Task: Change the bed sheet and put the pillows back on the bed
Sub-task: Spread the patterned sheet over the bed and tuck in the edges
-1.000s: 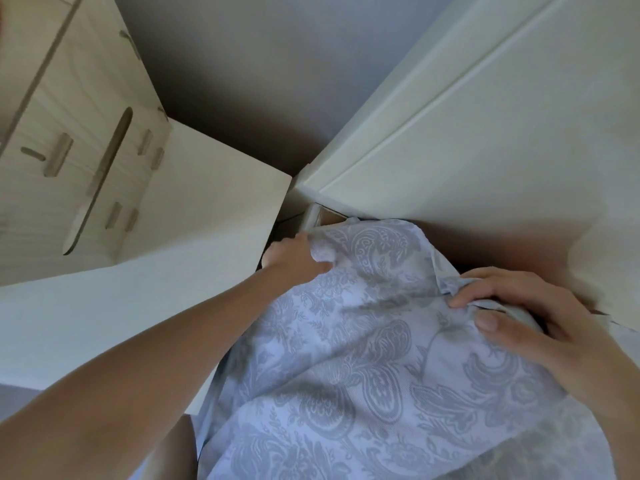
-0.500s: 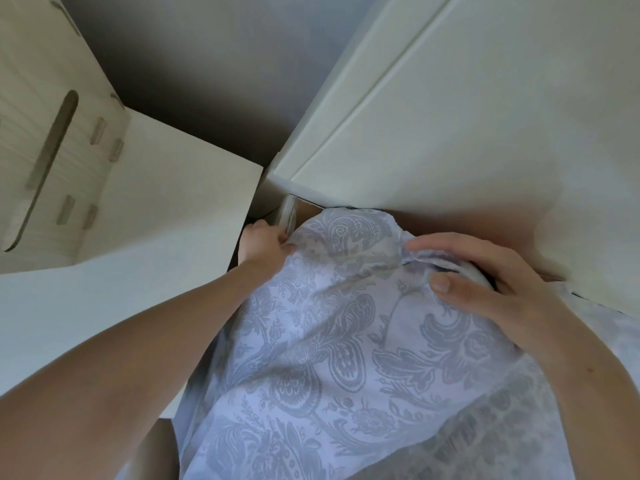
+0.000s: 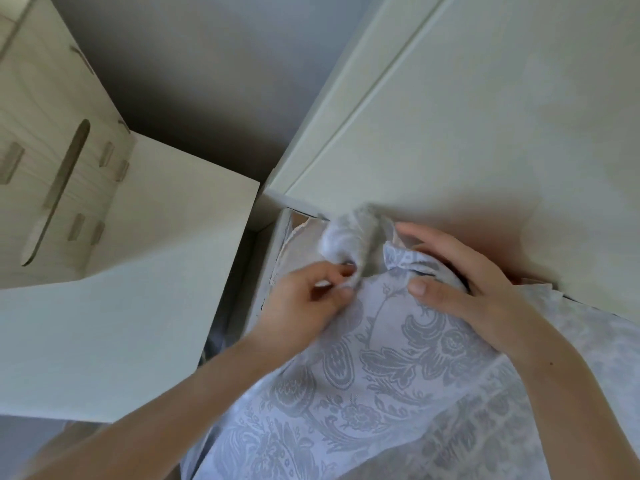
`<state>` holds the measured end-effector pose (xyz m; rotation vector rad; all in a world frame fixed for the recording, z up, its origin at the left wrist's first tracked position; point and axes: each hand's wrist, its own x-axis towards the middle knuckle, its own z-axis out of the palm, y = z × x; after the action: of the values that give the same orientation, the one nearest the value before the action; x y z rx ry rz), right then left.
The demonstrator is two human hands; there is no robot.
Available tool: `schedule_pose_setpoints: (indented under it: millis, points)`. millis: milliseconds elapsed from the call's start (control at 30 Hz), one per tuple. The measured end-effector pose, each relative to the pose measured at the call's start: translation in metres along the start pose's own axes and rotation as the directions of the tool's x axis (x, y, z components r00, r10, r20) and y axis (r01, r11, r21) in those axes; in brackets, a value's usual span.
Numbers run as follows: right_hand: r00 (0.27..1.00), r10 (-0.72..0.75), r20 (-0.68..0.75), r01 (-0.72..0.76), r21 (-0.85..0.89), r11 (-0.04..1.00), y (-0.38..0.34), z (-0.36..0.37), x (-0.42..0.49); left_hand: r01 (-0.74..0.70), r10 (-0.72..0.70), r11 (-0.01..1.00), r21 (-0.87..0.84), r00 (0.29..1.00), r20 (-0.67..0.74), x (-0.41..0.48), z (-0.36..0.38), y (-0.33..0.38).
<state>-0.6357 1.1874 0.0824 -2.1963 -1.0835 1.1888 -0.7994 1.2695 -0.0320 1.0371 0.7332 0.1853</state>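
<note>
Now: sheet corner worked at the head of the bed

Both hands are on the sheet, at the far corner of the mattress.

Sheet: pale blue-white with a grey floral and paisley print. It covers the near and middle part of the view and runs off the near edge. Its far corner is bunched and lifted into a blurred twist that stands up just in front of the headboard.

Left hand: fingers curled, thumb and fingertips pinched on the base of the lifted twist. Forearm enters from the near left.

Right hand: fingers spread and bent, pressed over a gathered fold of the sheet just right of the twist. Thumb lies flat on the cloth, nail up. Whether the fingers close round the fold underneath, I cannot tell. The two hands are near each other but not touching; the twist sits between them.

Surroundings: the headboard is a cream panel filling the far right. A pale edge, perhaps bare mattress, shows just left of the twist. A light wooden nightstand stands left of the bed, with a dark gap between them. A wooden unit with slot cut-outs sits at the far left. Grey wall behind.
</note>
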Motion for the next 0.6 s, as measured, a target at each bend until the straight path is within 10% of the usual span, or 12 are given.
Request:
schedule_pose_setpoints:
  millis: [300, 600]
  points:
    - [0.999, 0.04, -0.033, -0.043, -0.068, 0.997, 0.008, -0.001, -0.004, 0.44, -0.396, 0.898, 0.021, 0.785, 0.476, 0.043, 0.024, 0.001]
    - [0.982, 0.187, -0.04, -0.191, -0.184, 0.964, 0.024, 0.052, 0.109, 0.569, -0.564, 0.821, 0.044, 0.798, 0.213, 0.114, -0.031, -0.058]
